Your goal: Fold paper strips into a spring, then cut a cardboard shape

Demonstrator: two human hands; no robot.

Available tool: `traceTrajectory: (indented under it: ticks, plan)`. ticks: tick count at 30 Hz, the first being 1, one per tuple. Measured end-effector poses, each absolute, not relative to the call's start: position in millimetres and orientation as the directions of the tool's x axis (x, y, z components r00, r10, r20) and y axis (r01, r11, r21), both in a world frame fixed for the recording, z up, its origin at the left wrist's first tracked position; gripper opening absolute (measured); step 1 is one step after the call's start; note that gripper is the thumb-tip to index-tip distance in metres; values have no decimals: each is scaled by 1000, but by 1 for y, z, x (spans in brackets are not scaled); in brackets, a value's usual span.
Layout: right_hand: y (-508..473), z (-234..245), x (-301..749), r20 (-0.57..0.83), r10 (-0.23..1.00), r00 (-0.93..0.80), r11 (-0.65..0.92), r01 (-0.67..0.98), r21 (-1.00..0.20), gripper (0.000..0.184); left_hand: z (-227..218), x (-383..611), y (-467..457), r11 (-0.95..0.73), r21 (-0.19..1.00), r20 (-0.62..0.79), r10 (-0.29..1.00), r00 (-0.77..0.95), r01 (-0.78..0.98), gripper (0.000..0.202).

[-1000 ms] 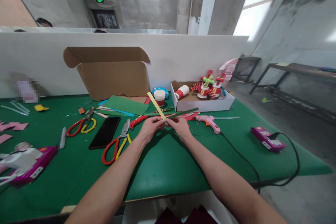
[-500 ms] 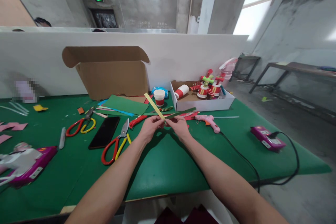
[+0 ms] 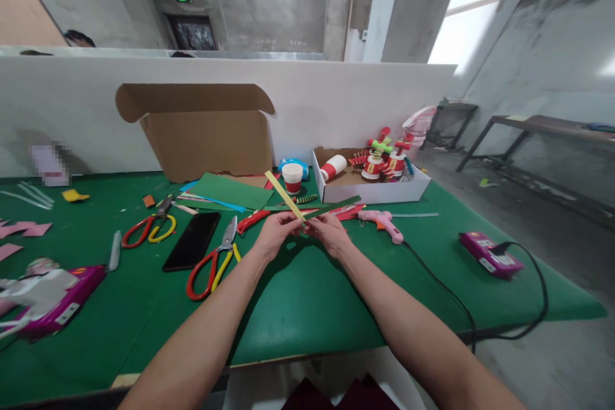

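Note:
Just above the green table, my left hand (image 3: 277,232) and my right hand (image 3: 329,232) meet, their fingers pinched together. Between them they hold two paper strips that cross at the fingertips. The yellow paper strip (image 3: 283,194) slants up to the left, while the dark green paper strip (image 3: 336,206) runs out to the right. My fingers partly hide the crossing point. Behind the hands stands a red-and-white paper cup (image 3: 292,179), beside a small green-and-yellow folded paper spring (image 3: 305,199). A pair of scissors (image 3: 216,261) with red and yellow handles lies left of my left hand.
A pink glue gun (image 3: 383,223) lies right of my hands, its cord trailing off the table edge. Left are a black phone (image 3: 191,242) and more scissors (image 3: 152,225). Behind stand coloured paper (image 3: 230,191), a cardboard box (image 3: 211,147) and a white tray (image 3: 375,193) with paper figures.
Both hands stay in nearly the same spot, still pinching the crossed strips. The fingers of my right hand have shifted slightly at the crossing.

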State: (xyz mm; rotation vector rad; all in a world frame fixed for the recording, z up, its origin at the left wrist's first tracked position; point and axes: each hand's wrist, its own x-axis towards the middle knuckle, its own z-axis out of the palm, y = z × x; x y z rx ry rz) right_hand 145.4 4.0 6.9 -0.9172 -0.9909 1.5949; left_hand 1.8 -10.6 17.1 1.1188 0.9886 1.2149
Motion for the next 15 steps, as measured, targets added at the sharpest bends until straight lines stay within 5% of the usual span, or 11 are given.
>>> traceTrajectory:
  ticks: [15]
  plan:
    - [1,11,145,-48,977,-209,-121,-353,-928,39,15,2,-9,-21,990,31,997,71,-139,37]
